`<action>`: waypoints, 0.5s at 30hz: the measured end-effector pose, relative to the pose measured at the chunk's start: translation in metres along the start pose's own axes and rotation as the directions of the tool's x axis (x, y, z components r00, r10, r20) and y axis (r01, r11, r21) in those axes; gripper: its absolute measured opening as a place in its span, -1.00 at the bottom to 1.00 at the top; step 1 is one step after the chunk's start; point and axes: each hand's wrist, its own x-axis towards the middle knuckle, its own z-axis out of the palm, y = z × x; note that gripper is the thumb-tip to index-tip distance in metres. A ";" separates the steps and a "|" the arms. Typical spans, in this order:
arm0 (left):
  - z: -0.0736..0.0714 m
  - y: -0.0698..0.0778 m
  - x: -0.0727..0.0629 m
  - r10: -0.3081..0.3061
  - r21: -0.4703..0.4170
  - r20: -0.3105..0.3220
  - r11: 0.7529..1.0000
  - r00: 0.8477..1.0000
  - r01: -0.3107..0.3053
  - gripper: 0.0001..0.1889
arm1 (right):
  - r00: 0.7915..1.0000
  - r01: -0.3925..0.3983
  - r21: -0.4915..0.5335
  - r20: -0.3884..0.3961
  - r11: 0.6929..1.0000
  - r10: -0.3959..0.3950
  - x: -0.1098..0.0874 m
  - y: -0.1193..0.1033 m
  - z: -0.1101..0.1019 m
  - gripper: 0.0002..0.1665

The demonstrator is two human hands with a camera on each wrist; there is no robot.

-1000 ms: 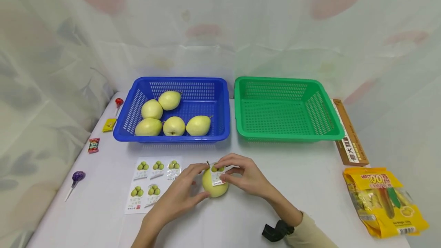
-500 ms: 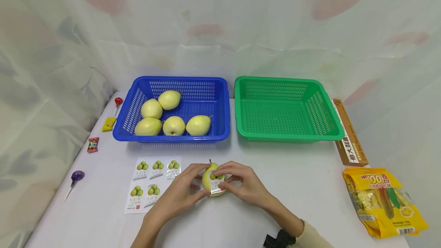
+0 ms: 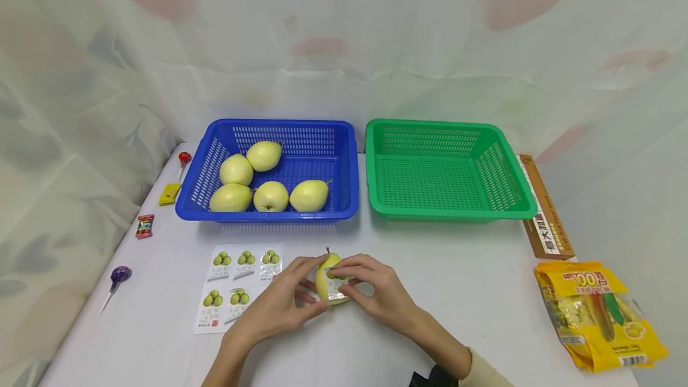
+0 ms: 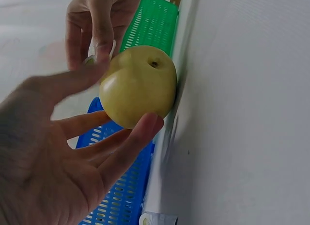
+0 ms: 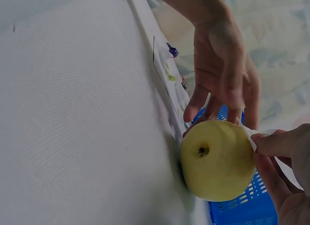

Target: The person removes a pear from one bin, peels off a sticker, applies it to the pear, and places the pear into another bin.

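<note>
A yellow-green pear point(image 3: 322, 279) stands on the white table with its stem up. My left hand point(image 3: 279, 303) holds it from the left, thumb and fingers spread around its side. A pear-printed sticker point(image 3: 337, 289) lies against the front of the fruit. At its right edge my right hand point(image 3: 383, 292) pinches the sticker between thumb and fingers. In the right wrist view the sticker's white edge point(image 5: 248, 136) lifts off the pear point(image 5: 218, 162) under the thumb. Left of the hands lies a sheet of stickers point(image 3: 212, 279), partly covered by my left hand.
Behind the hands stand a blue basket point(image 3: 352, 196) with several pears point(image 3: 271, 196) and a green basket point(image 3: 430, 181). A brown box point(image 3: 548, 214) and a yellow candy bag point(image 3: 599, 315) lie at right. Lollipops point(image 3: 120, 275) and small wrapped candies point(image 3: 145, 226) line the left edge.
My right hand has come down slightly with the sticker, which now sits lower across the pear's front. The pear has shifted a little, its stem more upright. My left hand has barely moved.
</note>
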 end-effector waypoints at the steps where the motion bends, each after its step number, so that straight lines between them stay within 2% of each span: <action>1: 0.000 0.000 0.000 -0.007 -0.005 0.003 1.000 1.000 0.007 -0.15 | 1.000 0.008 -0.010 -0.003 1.000 -0.008 0.000 0.000 0.000 -0.52; 4: 0.003 0.001 0.001 -0.019 0.012 -0.009 1.000 1.000 0.019 -0.19 | 1.000 0.027 -0.035 -0.009 0.999 -0.027 0.000 0.000 0.001 -0.51; 9: 0.007 0.004 0.002 -0.010 0.054 -0.070 0.998 0.998 0.013 -0.29 | 0.998 0.065 -0.088 -0.002 0.994 -0.066 0.000 0.001 0.002 -0.48; 15: 0.011 0.006 0.005 0.006 0.078 -0.114 0.997 0.993 0.003 -0.27 | 0.994 0.110 -0.200 -0.004 0.974 -0.113 -0.001 0.007 0.002 -0.46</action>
